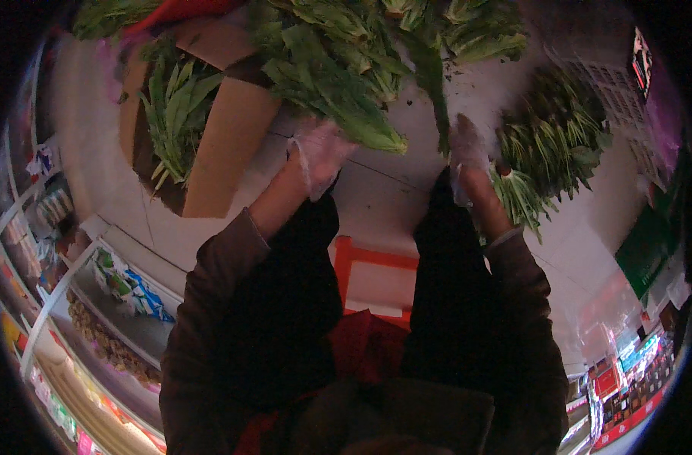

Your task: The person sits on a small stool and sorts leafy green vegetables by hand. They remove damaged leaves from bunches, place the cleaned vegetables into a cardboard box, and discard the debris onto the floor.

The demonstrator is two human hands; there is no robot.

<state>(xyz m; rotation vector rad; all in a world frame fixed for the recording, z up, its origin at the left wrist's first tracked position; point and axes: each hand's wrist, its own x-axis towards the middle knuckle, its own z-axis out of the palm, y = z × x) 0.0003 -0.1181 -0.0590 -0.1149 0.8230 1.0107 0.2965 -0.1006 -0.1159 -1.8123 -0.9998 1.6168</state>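
Observation:
My left hand (322, 152), in a clear plastic glove, is at the base of a leafy green vegetable head (346, 105), whose pale stem end points right; the leaves hide part of the fingers. My right hand (469, 149), gloved the same way, has a long dark green leaf (434, 85) at its fingertips; whether it grips the leaf cannot be told. More leafy heads (346, 23) lie piled on the floor beyond my hands. Beside my right wrist lies a bunch of green stalks (516, 190).
An open cardboard box (232, 148) holding long-leaved greens (178, 114) stands at the left. Bundled greens (556, 131) lie at the right near a plastic crate (613, 85). A red stool (374, 256) shows between my legs. Store shelves (124, 330) line the left side.

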